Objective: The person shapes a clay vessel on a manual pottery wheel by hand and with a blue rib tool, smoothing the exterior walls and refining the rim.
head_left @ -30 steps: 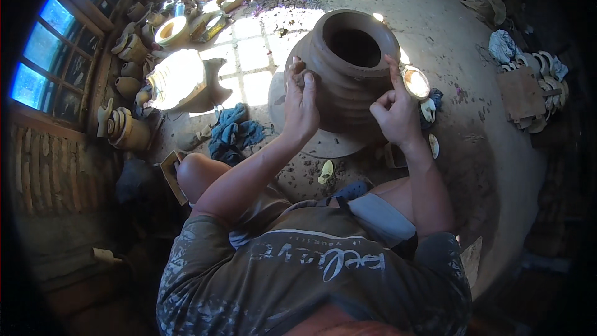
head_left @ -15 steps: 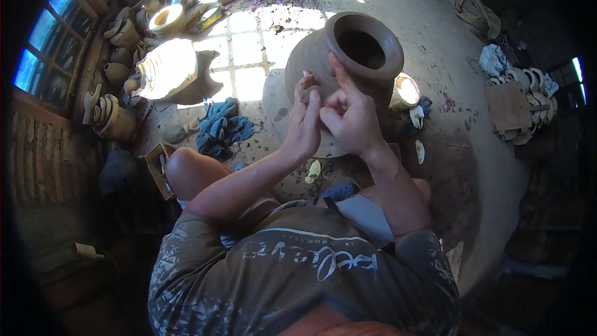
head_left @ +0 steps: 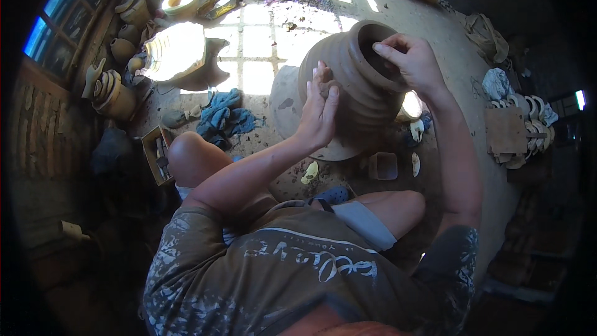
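Observation:
A large grey-brown clay pot [head_left: 351, 87] with ridged sides and a wide mouth stands in front of me on a round wheel plate [head_left: 285, 102]. My left hand [head_left: 317, 118] is against the pot's near left side, its fingers pointing up. Between that thumb and the fingers sits a small lump of clay [head_left: 325, 89]. Over the right part of the mouth, my right hand [head_left: 411, 62] is bent inward with thumb and fingers closed together. Whatever its fingertips hold, if anything, is hidden.
A blue cloth [head_left: 224, 118] and a box of tools [head_left: 158, 155] lie to the left. Clay pots [head_left: 115, 96] line the window wall. A small square container [head_left: 383, 166] stands right of the wheel. Stacked curved pieces [head_left: 535, 124] are at far right.
My right hand has left the spot beside my left hand and gone up and right to the pot's mouth. My left hand now lies closer against the pot's side. The view has shifted slightly.

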Available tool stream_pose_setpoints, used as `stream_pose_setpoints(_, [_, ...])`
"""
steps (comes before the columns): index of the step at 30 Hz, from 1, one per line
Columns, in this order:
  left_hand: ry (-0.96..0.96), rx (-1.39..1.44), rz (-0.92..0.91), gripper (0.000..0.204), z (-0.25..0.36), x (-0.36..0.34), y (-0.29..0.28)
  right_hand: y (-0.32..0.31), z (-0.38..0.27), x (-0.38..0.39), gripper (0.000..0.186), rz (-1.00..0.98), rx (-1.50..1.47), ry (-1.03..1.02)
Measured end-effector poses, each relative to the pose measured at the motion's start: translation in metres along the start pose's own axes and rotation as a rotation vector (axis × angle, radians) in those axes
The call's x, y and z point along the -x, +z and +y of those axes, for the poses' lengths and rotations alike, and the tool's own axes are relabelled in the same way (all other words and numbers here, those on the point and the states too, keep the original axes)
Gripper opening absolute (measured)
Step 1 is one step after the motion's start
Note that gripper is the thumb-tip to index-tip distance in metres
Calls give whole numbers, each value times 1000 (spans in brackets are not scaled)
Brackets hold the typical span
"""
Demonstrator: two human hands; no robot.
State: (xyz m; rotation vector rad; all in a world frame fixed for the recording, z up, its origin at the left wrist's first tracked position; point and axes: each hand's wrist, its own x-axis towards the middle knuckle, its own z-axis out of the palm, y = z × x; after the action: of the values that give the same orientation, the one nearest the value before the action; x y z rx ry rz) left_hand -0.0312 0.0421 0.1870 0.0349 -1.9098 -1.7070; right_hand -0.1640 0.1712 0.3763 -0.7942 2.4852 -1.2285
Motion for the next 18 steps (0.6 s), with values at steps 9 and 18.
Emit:
stream_pose_setpoints(9, [-139,159,-54,59,14,-43,-34,5,9,-60,32,-288,302,-69])
stream_pose_setpoints(18, [35,-54,46,63,-15,-38,-18,7,-22,-49,28,-442,469,-207])
